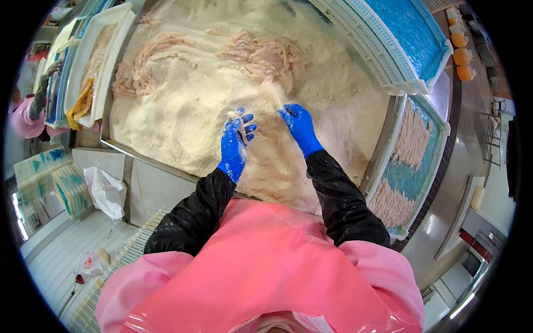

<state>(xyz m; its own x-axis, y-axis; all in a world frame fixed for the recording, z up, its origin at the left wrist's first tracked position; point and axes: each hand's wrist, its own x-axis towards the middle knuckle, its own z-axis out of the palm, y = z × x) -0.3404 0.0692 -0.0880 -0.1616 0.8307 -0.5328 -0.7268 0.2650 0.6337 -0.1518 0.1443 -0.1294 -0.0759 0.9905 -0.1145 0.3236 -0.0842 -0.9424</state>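
A wide metal tray (147, 158) is heaped with pale crumb coating (191, 125). My left hand (234, 145), in a blue glove dusted with crumbs, has its fingers curled round a pale, crumb-coated meat strip (242, 129). To its right, my right hand (301, 129), also gloved in blue, pinches at the end of a crumb-covered strip (271, 95), which is smeared by motion. Just beyond both hands lies a pile of raw pale meat strips (266, 58). Another pile of raw strips (145, 64) rests on the crumbs at the far left.
On the right, a mesh-bottomed crate (444, 130) holds rows of coated strips (412, 139). A stack of crates with a blue base (408, 33) overhangs the tray's far right. At left stands a white tub (126, 22) with a yellow cloth (83, 105) over its edge.
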